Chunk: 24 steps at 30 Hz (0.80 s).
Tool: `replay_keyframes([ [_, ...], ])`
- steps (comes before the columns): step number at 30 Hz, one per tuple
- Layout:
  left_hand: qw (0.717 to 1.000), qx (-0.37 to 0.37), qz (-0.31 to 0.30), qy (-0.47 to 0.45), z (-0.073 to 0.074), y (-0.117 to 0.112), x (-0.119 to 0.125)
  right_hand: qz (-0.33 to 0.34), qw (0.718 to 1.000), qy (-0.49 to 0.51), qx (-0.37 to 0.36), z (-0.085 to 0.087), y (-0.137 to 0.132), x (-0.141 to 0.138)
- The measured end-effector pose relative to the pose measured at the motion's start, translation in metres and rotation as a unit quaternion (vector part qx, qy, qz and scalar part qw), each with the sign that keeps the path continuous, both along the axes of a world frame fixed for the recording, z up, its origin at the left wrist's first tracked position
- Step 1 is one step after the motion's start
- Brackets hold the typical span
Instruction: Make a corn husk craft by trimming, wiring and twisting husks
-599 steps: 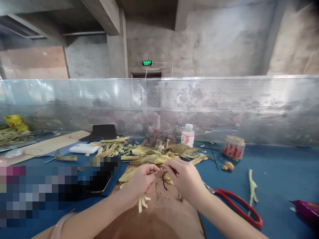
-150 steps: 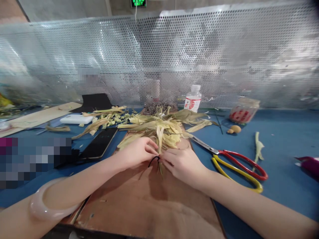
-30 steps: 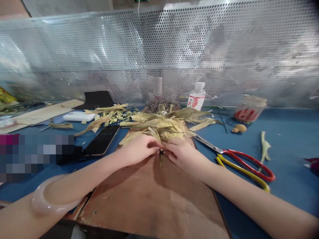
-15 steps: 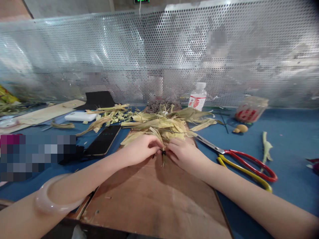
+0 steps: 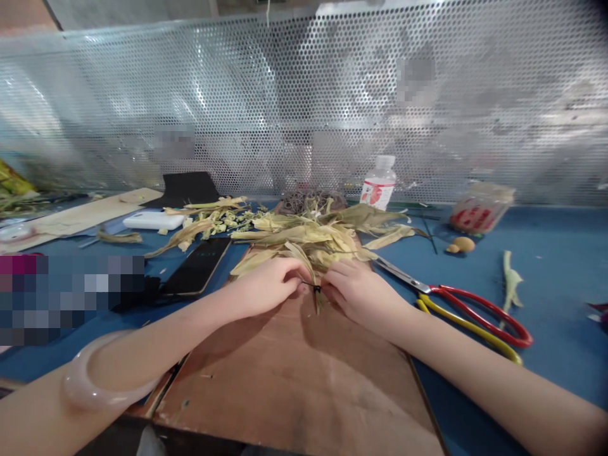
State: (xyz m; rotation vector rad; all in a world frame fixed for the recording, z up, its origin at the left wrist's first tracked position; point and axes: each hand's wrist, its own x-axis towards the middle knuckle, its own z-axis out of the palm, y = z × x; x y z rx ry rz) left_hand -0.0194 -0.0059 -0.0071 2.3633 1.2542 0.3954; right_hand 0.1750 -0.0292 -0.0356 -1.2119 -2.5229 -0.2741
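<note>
Two-handed, over the far half of the brown wooden board [image 5: 285, 380]. Pinching a thin black cord [image 5: 310, 284] in the left hand [image 5: 266, 286], thumb and bent forefinger brought together, with hardly a gap in view. Curling in from the other side with the right hand [image 5: 358, 294], fingertips bent just beside the knot; impossible to say whether gripping the cord's other end, with the undersides of the fingers hidden.

To be found between the two: a slim bundle of dried corn-husk strips [image 5: 318, 306], wrapped by the cord at a small black knot [image 5: 317, 289], with a short tail pointing toward the wearer.

Changed within the last half second: the space around the knot. Crowded from both sides then, clearer now, with left fingertips drawn a little away and cord stretched in a short, nearly straight line. Likely, by judgement, a pull to tighten the wrap, with firmness too hard to read from here.

Unchanged: corn-husk pile [image 5: 308, 234] across the board's far end, and red-and-yellow-handled scissors [image 5: 427, 289] lying untouched to the right, blade tips by the edge of the husks.
</note>
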Motion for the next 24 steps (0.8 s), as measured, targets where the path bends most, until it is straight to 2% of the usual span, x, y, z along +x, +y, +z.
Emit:
replay_keyframes([
  [9, 1.000, -0.003, 0.007, 0.013, 0.0009, -0.0001, -0.0027, -0.006, 1.000, -0.011, 0.001, 0.0003, -0.0009, 0.0028],
  [16, 0.999, 0.029, -0.026, 0.037, 0.0027, -0.0004, -0.0018, -0.008, 0.999, -0.030, 0.027, -0.0003, -0.0016, 0.0032],
  [20, 0.998, 0.039, -0.022, 0.040, 0.0023, -0.0002, -0.0027, -0.002, 0.997, -0.057, 0.053, 0.0015, -0.0029, 0.0031],
  [24, 0.995, 0.080, -0.013, 0.062, 0.0028, -0.0009, -0.0045, -0.007, 0.995, -0.071, 0.067, 0.0035, -0.0047, 0.0037],
])
